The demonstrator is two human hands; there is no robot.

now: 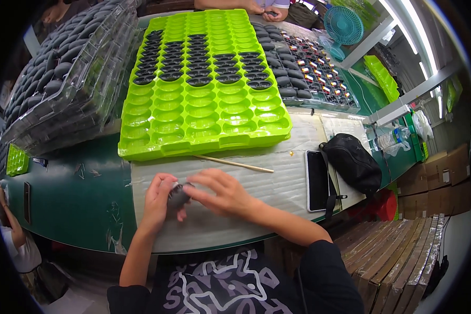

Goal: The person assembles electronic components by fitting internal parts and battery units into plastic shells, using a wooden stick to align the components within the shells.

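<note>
Above the padded mat, my left hand (158, 200) is closed round a small dark grey oval shell (177, 197). Its fingers wrap the left side and underside. My right hand (221, 192) reaches in from the right, fingers apart and fingertips touching the shell's upper edge. The inner face of the shell is partly covered by my fingers. Beyond my hands lies a lime green tray (165, 150) with rows of oval pockets. Dark oval pieces (199, 81) fill several of its middle rows. Between tray and hands rests a thin wooden stick (235, 164).
A stack of clear trays (63, 123) with grey shells rises at left. Grey shells (282, 63) and small-part trays (314, 68) stand at back right. A tablet-like device (316, 180) and black pouch (353, 163) lie right. Another person's hands (269, 11) are at the far side.
</note>
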